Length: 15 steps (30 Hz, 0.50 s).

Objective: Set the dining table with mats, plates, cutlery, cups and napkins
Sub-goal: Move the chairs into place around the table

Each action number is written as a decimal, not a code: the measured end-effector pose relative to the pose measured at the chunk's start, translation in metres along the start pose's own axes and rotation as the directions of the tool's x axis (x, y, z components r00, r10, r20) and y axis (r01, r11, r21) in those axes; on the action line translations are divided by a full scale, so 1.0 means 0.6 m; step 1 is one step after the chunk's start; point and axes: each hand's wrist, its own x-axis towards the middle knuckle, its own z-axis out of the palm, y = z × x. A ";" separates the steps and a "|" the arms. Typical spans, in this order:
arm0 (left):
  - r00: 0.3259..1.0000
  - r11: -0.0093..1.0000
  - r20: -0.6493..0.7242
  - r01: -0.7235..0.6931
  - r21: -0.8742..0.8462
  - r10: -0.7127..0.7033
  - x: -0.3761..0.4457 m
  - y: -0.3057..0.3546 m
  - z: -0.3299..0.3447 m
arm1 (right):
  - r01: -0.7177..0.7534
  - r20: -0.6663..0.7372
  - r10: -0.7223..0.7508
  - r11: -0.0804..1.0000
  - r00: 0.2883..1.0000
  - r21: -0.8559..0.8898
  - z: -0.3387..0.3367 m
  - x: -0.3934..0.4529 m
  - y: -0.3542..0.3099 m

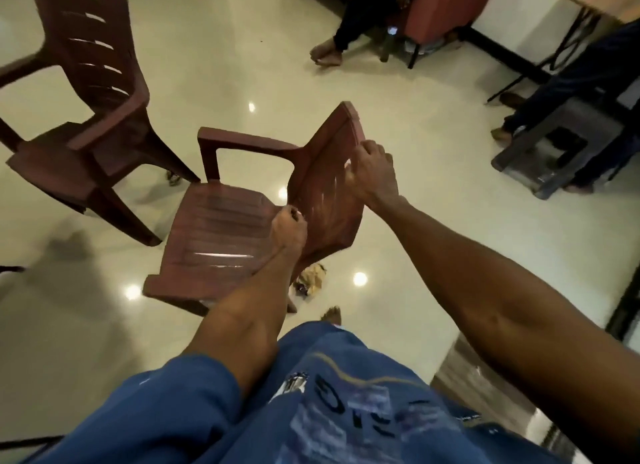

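A maroon plastic armchair (221, 221) is tilted above the glossy floor in the middle of the view. My left hand (289, 228) grips it where the seat meets the backrest. My right hand (372, 176) grips the edge of the slatted backrest near its top. No mats, plates, cutlery, cups or napkins are in view.
A second maroon chair (86, 93) stands at the upper left. A crumpled brown scrap (311, 280) lies on the floor under the held chair. Seated people's legs (332, 48) and a table frame (554, 58) are at the upper right. A grey stool (554, 152) stands right.
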 end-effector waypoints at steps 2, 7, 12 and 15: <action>0.997 0.997 0.014 0.072 0.003 -0.072 0.040 0.035 0.030 | 0.123 0.083 -0.120 0.992 0.989 -0.031 0.007 0.069 0.034; 0.979 0.977 -0.015 0.206 0.063 -0.206 0.098 0.075 0.078 | 0.409 0.309 -0.387 0.912 0.869 -0.010 0.022 0.207 0.046; 0.922 0.922 -0.054 0.385 0.049 -0.383 0.131 0.096 0.082 | 0.664 0.783 -0.430 0.747 0.449 0.030 0.103 0.293 0.019; 0.883 0.881 0.000 0.469 0.062 -0.470 0.124 0.130 0.074 | 0.760 0.845 -0.452 0.644 0.286 0.088 0.130 0.296 0.030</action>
